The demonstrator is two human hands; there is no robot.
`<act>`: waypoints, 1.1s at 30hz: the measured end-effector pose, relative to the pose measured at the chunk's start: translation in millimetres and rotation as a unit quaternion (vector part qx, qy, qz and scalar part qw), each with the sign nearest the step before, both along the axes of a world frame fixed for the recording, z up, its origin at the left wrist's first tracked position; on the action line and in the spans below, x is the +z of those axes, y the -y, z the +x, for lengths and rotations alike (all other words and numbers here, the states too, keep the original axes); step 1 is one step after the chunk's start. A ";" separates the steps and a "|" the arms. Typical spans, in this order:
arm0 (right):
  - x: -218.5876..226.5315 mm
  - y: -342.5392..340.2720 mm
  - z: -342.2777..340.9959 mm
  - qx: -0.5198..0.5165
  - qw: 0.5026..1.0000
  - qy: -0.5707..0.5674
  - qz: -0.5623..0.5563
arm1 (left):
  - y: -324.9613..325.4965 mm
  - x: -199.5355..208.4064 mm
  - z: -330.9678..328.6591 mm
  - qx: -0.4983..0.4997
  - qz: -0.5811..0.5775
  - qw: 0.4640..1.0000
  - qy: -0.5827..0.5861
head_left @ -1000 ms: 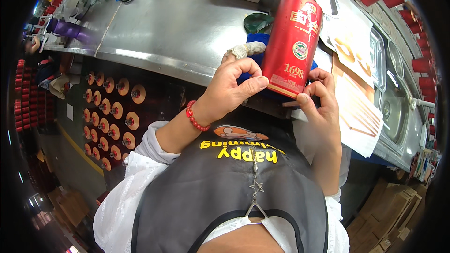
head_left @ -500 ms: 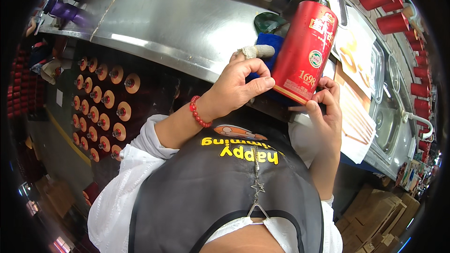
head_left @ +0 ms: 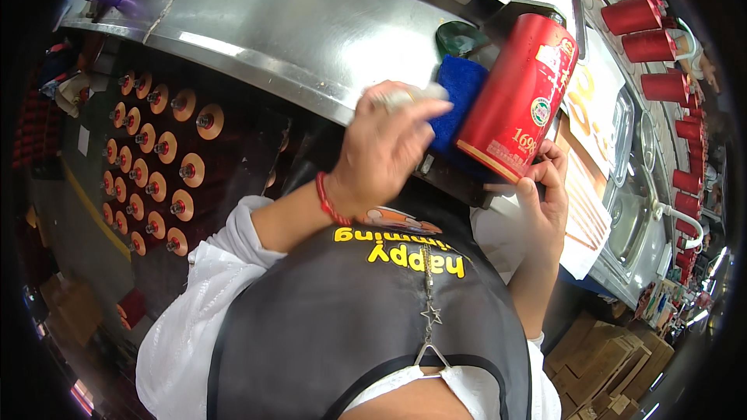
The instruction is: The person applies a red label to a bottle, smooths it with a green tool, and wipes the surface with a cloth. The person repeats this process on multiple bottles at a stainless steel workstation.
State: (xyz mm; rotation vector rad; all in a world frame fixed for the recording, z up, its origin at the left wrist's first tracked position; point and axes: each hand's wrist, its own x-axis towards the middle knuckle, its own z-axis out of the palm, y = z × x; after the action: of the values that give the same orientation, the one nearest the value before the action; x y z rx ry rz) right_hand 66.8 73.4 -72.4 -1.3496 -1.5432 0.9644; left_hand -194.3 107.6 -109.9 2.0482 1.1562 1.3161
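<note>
My right hand [head_left: 545, 198] grips the lower end of a red cylindrical canister [head_left: 521, 97] with a label and holds it tilted over the near edge of the steel table [head_left: 272, 23]. My left hand [head_left: 385, 148] wears a red bead bracelet and has white tape on one finger. Its fingers press a blue cloth [head_left: 461, 97] against the canister's left side. The cloth's lower part is hidden behind the hand and the canister.
More red canisters [head_left: 646, 12] line the far right. A steel sink [head_left: 630, 218] and printed paper sheets [head_left: 595, 117] lie right of the canister. A dark green round object [head_left: 459, 35] sits behind the cloth. Orange-capped spools [head_left: 156, 179] fill a rack on the left. Cardboard boxes [head_left: 607, 358] stand at the lower right.
My left hand has slid off the canister's front to its left side, and the blue cloth now shows between them. The canister has tilted more and sits nearer to the right.
</note>
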 end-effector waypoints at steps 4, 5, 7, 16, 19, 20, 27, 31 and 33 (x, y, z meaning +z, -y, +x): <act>-5.3 -0.3 5.2 0.014 0.999 0.028 0.012 | 19.8 -5.9 17.4 -0.072 0.077 0.994 0.018; -5.9 -0.2 5.8 0.013 0.999 0.036 0.018 | 21.4 -13.6 18.1 -0.070 0.067 0.995 0.028; -9.5 -1.1 11.5 0.019 0.999 0.030 0.004 | 21.2 -23.4 18.6 -0.076 0.052 0.995 0.049; -4.6 -2.5 -1.2 0.045 0.993 -0.107 -0.026 | 2.7 -2.8 10.0 -0.085 0.179 0.979 -0.058; -0.8 -0.1 1.5 0.058 0.987 -0.139 -0.048 | -9.3 11.9 13.1 -0.126 0.268 0.950 -0.099; 0.3 0.3 3.4 0.062 0.989 -0.126 -0.042 | -12.4 15.7 13.5 -0.142 0.283 0.941 -0.116; -8.9 0.5 13.4 0.068 0.993 -0.092 -0.028 | -29.6 37.4 29.0 -0.224 0.376 0.879 -0.188; -10.7 -2.6 24.0 0.093 0.995 -0.008 0.020 | -32.7 43.5 46.6 -0.240 0.339 0.884 -0.215; -5.3 -2.2 21.0 0.097 0.995 -0.032 0.008 | -36.3 35.8 49.5 -0.223 0.232 0.929 -0.184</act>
State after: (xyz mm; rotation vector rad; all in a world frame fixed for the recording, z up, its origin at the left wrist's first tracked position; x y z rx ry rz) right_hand 87.8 75.6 -77.8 -1.1621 -1.6506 1.1013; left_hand -144.8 143.9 -74.0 2.7818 0.4644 1.0693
